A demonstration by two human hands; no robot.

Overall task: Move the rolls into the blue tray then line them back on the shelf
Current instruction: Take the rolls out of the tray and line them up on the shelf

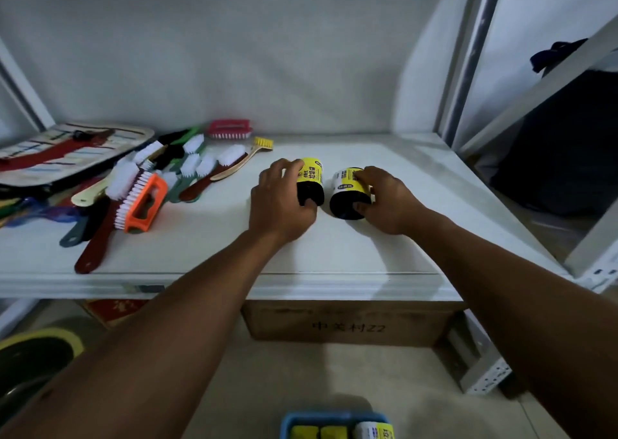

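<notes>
Two-handed, gripping a pair of black, yellow-labelled bag rolls lying just apart at the middle of the white shelf [334, 254]. Curling the left hand [281, 201] over the left roll [314, 177] from its left side; wrapping the right hand [388, 201] round the right roll [349, 194] from its right, thumb pressing its near end. Showing further rolls [334, 432] sitting in the blue tray [289, 420] below the shelf's front edge.

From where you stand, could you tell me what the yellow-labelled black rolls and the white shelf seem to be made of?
Left yellow-labelled black roll and right yellow-labelled black roll: likely thin plastic film, matte black wound end, under a glossy printed wrapper. White shelf: probably painted or laminated board, matte, smooth.
</notes>
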